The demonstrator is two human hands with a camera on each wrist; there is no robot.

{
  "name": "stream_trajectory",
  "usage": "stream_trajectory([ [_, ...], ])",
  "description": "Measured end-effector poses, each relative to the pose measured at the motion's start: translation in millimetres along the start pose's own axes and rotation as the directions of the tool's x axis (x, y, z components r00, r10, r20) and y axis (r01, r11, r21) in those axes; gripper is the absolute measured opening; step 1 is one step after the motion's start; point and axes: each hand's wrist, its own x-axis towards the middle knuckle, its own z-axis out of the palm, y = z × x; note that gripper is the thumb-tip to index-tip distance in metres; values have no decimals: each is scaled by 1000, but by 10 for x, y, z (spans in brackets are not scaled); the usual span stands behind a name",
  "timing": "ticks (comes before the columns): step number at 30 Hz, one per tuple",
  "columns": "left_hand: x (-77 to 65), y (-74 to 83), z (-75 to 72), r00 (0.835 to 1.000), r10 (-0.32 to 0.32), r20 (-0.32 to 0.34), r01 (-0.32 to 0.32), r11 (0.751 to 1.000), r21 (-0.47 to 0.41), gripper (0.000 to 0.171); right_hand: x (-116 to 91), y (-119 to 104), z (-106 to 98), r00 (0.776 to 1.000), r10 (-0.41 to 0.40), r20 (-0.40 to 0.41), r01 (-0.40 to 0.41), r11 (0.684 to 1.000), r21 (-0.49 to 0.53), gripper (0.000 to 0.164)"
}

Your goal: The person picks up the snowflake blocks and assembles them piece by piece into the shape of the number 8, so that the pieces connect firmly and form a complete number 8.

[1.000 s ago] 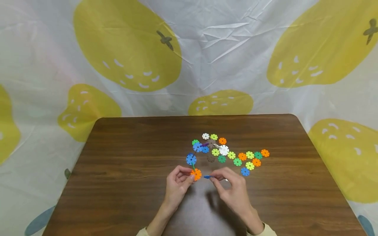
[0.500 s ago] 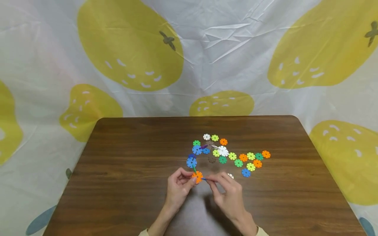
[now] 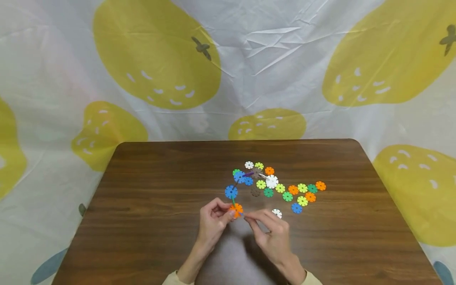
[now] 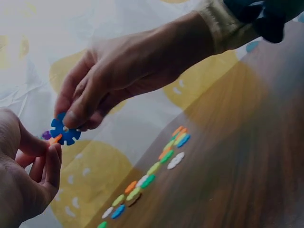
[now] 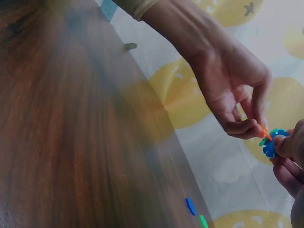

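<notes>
In the head view my left hand (image 3: 211, 226) pinches an orange notched plastic disc (image 3: 238, 206) between thumb and fingers. It ends a chain of interlocked discs: a green one (image 3: 233, 200) edge-on, a blue one (image 3: 228, 193), another blue one (image 3: 238, 178), then purple, grey-brown and white ones (image 3: 273, 184). My right hand (image 3: 273, 234) pinches a separate blue disc (image 4: 70, 136), seen flat in the left wrist view. Its edge meets the rim of the orange disc (image 5: 267, 135), which shows nearly edge-on in the right wrist view. My fingertips partly cover both discs.
Loose discs lie behind and to the right on the brown wooden table (image 3: 142, 206), among them a yellow-green one (image 3: 300, 202), a blue one (image 3: 294, 209) and a white one (image 3: 279, 215). A lemon-patterned cloth (image 3: 249, 87) hangs beyond the table's far edge.
My right hand has moved left, bringing the blue disc from a gap beside the orange disc to its rim. My left hand keeps its pinch; the chain shifts slightly.
</notes>
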Motion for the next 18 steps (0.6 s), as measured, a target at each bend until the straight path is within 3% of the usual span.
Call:
stream_trajectory([
  [5,51,36,-46,999,22,-37,-21,1000,9,15,0,59,-42,994,35,100,-32,999,-32,32],
  [10,84,66,-102,995,10,-102,-13,999,-32,15,-6,262,-261,971,169,168,-134,970,-204,39],
  [13,82,67,-138,995,-14,-102,8,998,-58,16,-13,414,-437,946,284,155,-220,915,-337,40],
  [15,76,61,-161,995,-32,-92,25,997,-75,18,-22,502,-556,917,370,148,-285,869,-405,40],
  [18,65,52,-190,996,-45,-80,38,995,-91,19,-33,604,-722,856,496,148,-374,790,-487,39],
])
